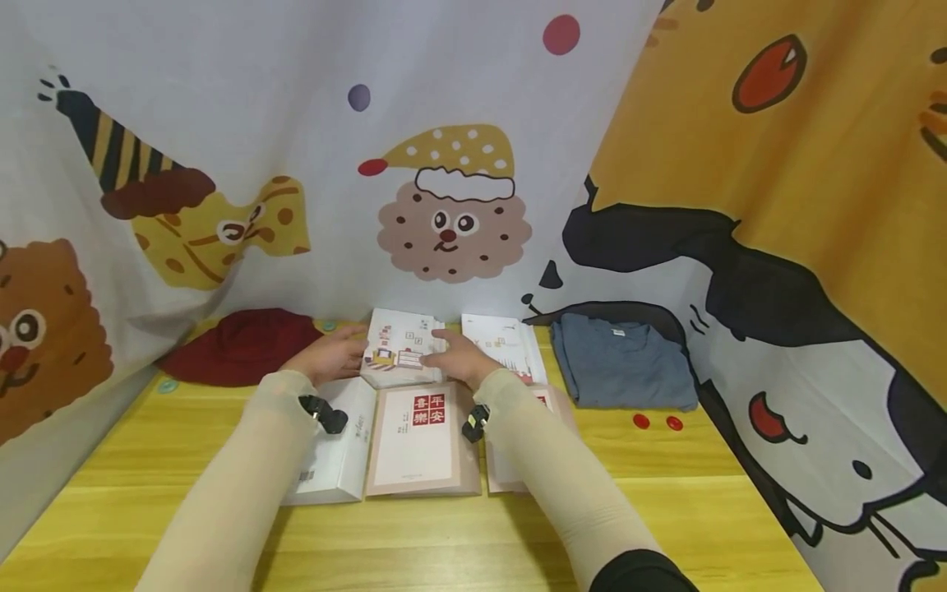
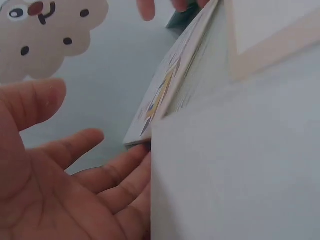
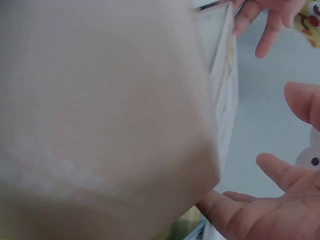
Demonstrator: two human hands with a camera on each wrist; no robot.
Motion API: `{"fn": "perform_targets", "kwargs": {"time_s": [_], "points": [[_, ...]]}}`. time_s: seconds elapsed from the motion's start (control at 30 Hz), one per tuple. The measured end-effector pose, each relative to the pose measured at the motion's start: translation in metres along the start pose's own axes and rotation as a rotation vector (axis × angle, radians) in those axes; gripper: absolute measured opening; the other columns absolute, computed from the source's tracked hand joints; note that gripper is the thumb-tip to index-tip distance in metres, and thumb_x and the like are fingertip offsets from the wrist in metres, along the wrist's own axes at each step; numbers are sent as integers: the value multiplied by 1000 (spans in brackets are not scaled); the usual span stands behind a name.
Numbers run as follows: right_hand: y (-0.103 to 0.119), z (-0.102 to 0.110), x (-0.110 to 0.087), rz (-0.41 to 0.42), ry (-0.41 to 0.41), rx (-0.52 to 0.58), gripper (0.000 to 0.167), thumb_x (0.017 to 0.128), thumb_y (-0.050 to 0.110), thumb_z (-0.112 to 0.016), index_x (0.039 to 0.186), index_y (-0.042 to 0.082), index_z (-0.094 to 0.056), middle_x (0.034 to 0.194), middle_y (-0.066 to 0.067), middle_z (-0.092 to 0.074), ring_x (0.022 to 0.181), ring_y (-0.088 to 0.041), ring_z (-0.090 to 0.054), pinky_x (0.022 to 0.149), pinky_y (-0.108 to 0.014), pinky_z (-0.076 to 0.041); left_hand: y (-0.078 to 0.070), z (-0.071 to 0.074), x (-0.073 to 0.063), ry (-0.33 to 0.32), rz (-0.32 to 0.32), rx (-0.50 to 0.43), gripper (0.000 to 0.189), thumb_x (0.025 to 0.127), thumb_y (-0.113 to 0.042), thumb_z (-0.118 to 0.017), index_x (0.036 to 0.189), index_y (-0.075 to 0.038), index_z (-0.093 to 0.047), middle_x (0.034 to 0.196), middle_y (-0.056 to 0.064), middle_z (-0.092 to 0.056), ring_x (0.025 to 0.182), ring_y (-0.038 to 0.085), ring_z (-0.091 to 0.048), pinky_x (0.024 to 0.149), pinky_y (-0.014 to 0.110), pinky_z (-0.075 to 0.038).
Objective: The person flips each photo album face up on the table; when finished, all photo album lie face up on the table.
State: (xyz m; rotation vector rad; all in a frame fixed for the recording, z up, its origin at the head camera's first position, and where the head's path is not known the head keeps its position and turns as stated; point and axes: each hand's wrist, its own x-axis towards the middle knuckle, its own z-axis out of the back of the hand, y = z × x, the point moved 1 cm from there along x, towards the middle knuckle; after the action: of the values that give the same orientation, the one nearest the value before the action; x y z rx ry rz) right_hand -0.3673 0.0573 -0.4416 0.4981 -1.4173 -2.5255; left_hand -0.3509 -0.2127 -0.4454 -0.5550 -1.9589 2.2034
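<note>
A white book with a small drawing of furniture [image 1: 395, 333] lies at the back of the middle column. My left hand [image 1: 333, 353] is at its left edge; in the left wrist view that hand's fingers [image 2: 112, 175] are extended, their tips touching the book's corner. At the right edge is my right hand [image 1: 462, 358], its thumb and index finger reaching over the cover. In the right wrist view its fingers [image 3: 220, 210] look mostly straight, partly hidden behind a near book. In front lies a pink-bordered book with red characters [image 1: 414, 444].
More books flank these: a white one [image 1: 344, 452] at front left, an illustrated one [image 1: 503, 341] at back right, and a pink-bordered one partly under my right forearm. A dark red hat [image 1: 244, 349], a folded blue-grey garment [image 1: 621, 362] and red buttons [image 1: 641, 421] lie outside them.
</note>
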Motion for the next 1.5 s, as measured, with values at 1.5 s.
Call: {"fn": "perform_targets", "kwargs": {"time_s": [1.5], "points": [[38, -105, -120, 158, 407, 84, 81, 95, 29, -79, 164, 24, -38, 168, -15, -36, 143, -24, -52, 120, -31, -39, 52, 35, -172, -128, 235, 211, 85, 99, -2, -45, 167, 0, 5, 114, 23, -63, 89, 28, -67, 72, 43, -60]]}}
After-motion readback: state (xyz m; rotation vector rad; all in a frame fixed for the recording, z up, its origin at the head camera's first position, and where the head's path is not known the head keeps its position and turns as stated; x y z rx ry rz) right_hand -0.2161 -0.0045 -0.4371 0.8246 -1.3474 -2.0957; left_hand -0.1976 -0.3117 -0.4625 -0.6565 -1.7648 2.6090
